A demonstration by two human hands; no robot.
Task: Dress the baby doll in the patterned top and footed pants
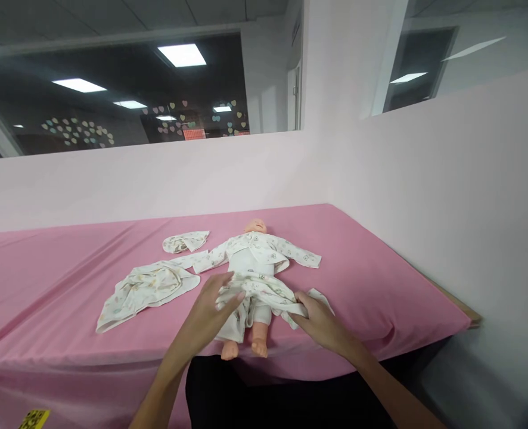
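A baby doll (255,226) lies on its back, feet toward me, in an open patterned white jacket (273,243) with its sleeves spread. Across its hips and upper legs lies a bunched patterned white garment (264,289). My right hand (320,320) pinches the right end of this garment between thumb and fingers. My left hand (213,307) is at the garment's left side, thumb and fingers apart, beside the doll's leg. Both bare feet of the doll show near the table's front edge.
The pink-covered table (357,280) meets walls behind and at the right. Left of the doll lie a crumpled patterned cloth (150,289) and a smaller patterned hat-like piece (186,242). A yellow code label (34,419) is at the lower left.
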